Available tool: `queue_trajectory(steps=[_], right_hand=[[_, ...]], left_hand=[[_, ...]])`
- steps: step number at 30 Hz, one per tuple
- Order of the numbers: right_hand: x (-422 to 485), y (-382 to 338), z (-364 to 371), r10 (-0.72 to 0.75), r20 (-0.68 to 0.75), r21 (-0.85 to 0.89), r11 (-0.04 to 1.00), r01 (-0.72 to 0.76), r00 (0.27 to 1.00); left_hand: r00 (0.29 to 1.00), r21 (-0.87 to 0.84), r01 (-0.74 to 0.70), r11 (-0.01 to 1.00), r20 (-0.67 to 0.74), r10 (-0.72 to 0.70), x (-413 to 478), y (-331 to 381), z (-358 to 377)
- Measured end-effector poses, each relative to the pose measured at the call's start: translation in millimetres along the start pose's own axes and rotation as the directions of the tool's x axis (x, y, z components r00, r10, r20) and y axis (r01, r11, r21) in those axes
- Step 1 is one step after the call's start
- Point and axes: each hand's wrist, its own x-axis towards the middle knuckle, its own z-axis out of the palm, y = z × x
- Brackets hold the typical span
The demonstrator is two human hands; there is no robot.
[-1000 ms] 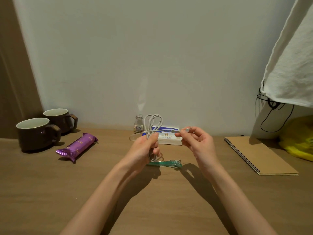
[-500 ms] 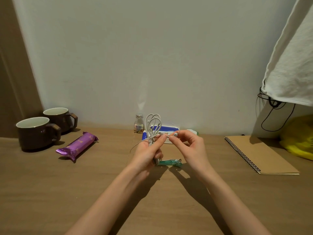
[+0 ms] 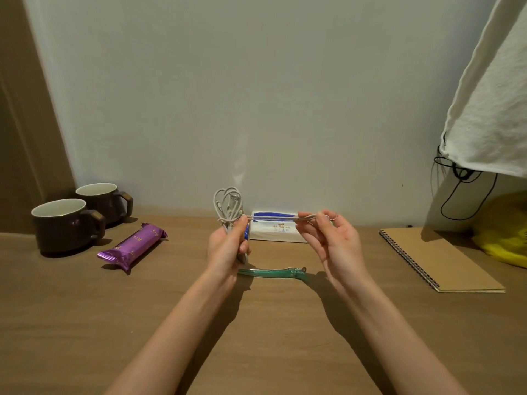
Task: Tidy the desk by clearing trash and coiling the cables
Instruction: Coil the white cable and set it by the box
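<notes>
Left hand (image 3: pixel 226 246): is gripping the bundled loops of the white cable (image 3: pixel 228 205), fingers curled round the bundle, the loops standing up above the fist.
Right hand (image 3: pixel 333 243): is pinching the cable's free end between thumb and fingertips, holding a doubled strand stretched level across to the left hand.
Cable position: is hanging in both hands, off the desk (image 3: pixel 256 337), over its middle.
Tissue pack (image 3: pixel 278 232): is lying against the wall (image 3: pixel 256 95), directly behind the stretched strand, between the two hands.
Green clip (image 3: pixel 271 272): is lying flat on the desk below the hands, its left end running under the left hand.
Purple snack bar (image 3: pixel 132 246): is lying at an angle, left of the left hand and apart from it.
Mugs: a dark front mug (image 3: pixel 62 223) and a rear mug (image 3: pixel 99 199) are standing at far left, close together, handles pointing right.
Notebook (image 3: pixel 445 258): is lying closed and angled, well right of the right hand.
Yellow bag (image 3: pixel 504 235): is sitting beyond the notebook, cut off by the right edge of the view.
White cloth (image 3: pixel 490 109): is hanging at upper right, a black cord (image 3: pixel 462 192) dangling beneath it.
Edges: the wall is closing off the desk's far side; a brown panel (image 3: pixel 25 124) is closing the left.
Open room: bare wood is showing across the near desk, around both forearms, between the snack bar and the notebook.
</notes>
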Motion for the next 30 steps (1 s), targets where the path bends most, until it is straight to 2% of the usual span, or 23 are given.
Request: queue_trajectory(steps=[5,11,12,13,15,17,19,22,24,27,30], right_hand=[[4,-2,-4,0.094,-0.081,0.221,0.973,-0.074,0.992],[8,0,-6,0.141,-0.125,0.4,0.913,-0.08,0.982],[9,0,-6,0.137,-0.14,0.388,0.919,-0.074,0.981],[10,-1,-7,0.117,-0.157,0.31,0.949,-0.064,0.981],[11,2,-10,0.032,-0.159,-0.021,0.999,-0.036,0.987],[8,7,-9,-0.068,-0.067,-0.414,0.909,0.035,0.995],[3,12,-7,-0.12,0.103,-0.63,0.76,0.158,0.987],[-3,12,-6,-0.037,0.3,-0.758,0.598,0.261,0.953],[-4,10,-9,-0.015,0.332,-0.785,0.549,0.286,0.943],[-2,6,-15,-0.086,0.357,-0.828,0.433,0.357,0.93],[-1,4,-15,-0.124,0.379,-0.848,0.351,0.397,0.917]], left_hand=[[0.996,0.108,-0.084,0.991,0.01,0.083,-5,-3,4],[0.987,0.267,-0.159,0.95,0.057,0.149,-11,-6,6],[0.983,0.317,-0.184,0.93,0.084,0.166,-11,-6,5],[0.978,0.369,-0.205,0.907,0.122,0.172,-12,-6,5],[0.966,0.425,-0.223,0.877,0.216,0.142,-14,-6,6],[0.952,0.443,-0.224,0.868,0.289,0.098,-17,-8,9],[0.936,0.446,-0.232,0.865,0.345,0.073,-20,-9,12],[0.926,0.483,-0.252,0.839,0.372,0.064,-21,-8,11],[0.931,0.514,-0.254,0.819,0.36,0.063,-19,-8,9],[0.936,0.507,-0.232,0.83,0.347,0.049,-16,-6,5],[0.921,0.558,-0.265,0.787,0.388,0.035,-15,-5,2]])
